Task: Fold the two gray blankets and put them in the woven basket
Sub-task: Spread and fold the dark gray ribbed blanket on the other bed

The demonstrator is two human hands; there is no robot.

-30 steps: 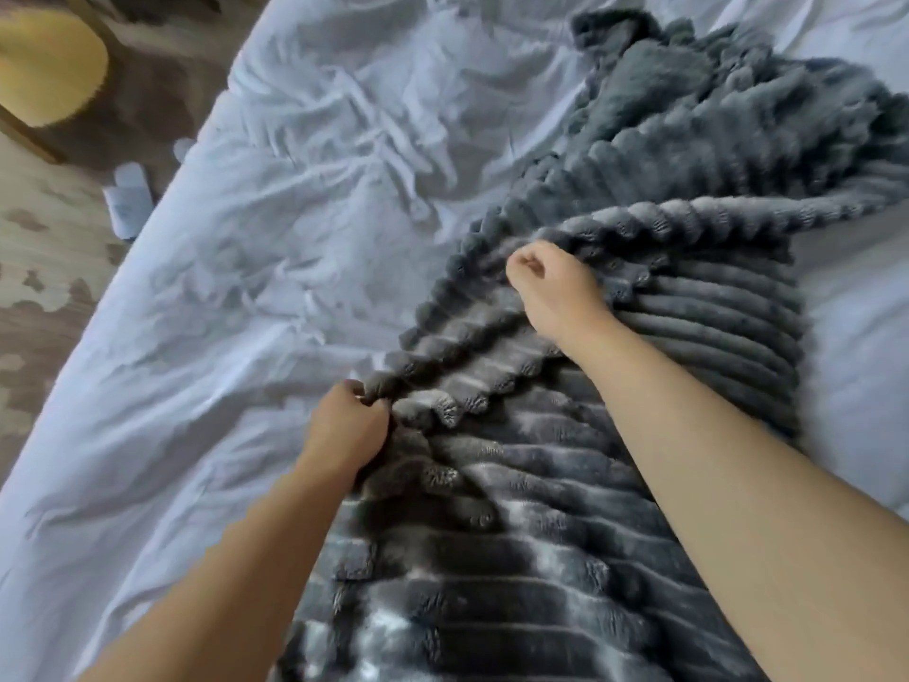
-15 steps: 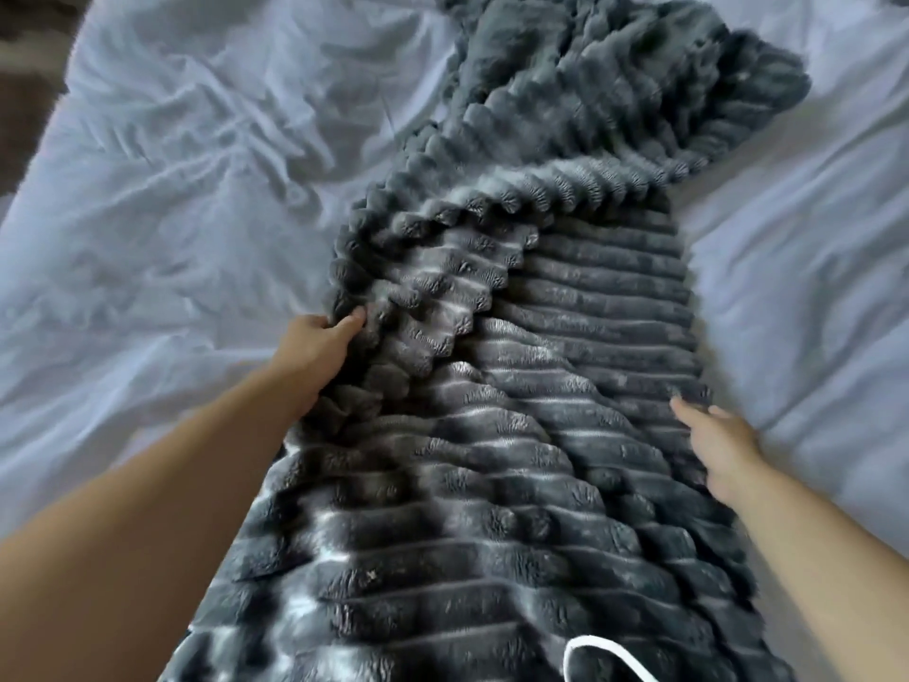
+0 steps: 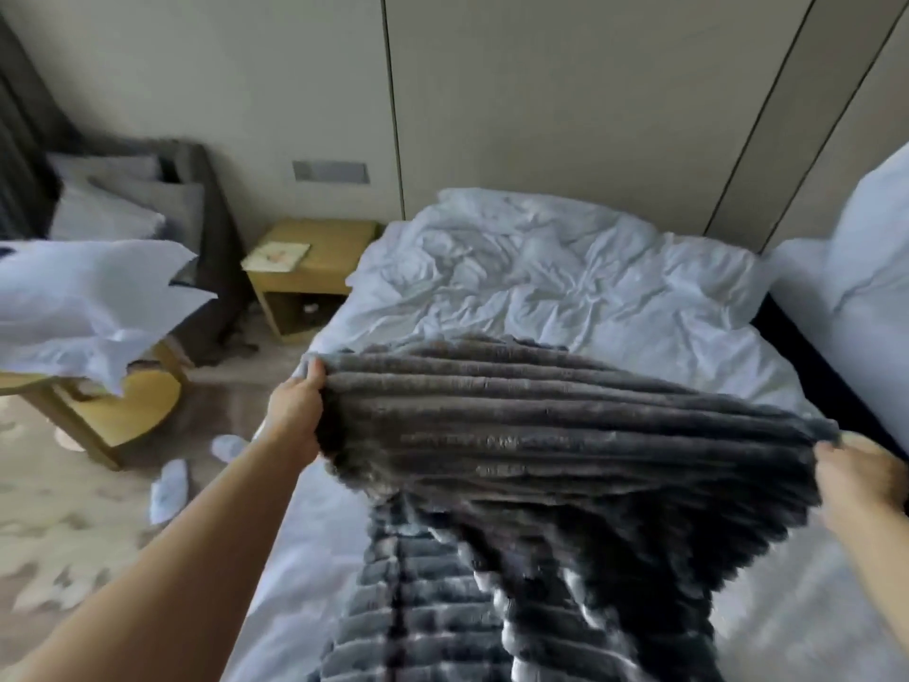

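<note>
A gray ribbed plush blanket (image 3: 565, 435) is lifted off the white bed (image 3: 541, 278) and stretched between both hands. My left hand (image 3: 295, 415) grips its left edge, thumb on top. My right hand (image 3: 858, 477) grips its right edge near the frame's right side. The lower part of the blanket hangs down and trails along the bed toward me. Only one gray blanket shows. No woven basket is in view.
A wooden nightstand (image 3: 315, 268) stands left of the bed, against the wall. A round wooden table (image 3: 123, 411) with white bedding (image 3: 93, 302) is at left, with a gray armchair (image 3: 192, 199) behind. White slippers (image 3: 169, 489) lie on the carpet. A second bed (image 3: 865, 297) is at right.
Both hands have taken the blanket's side edges and lifted it off the bed, spread wide. The view has tilted up from the mattress to show the room.
</note>
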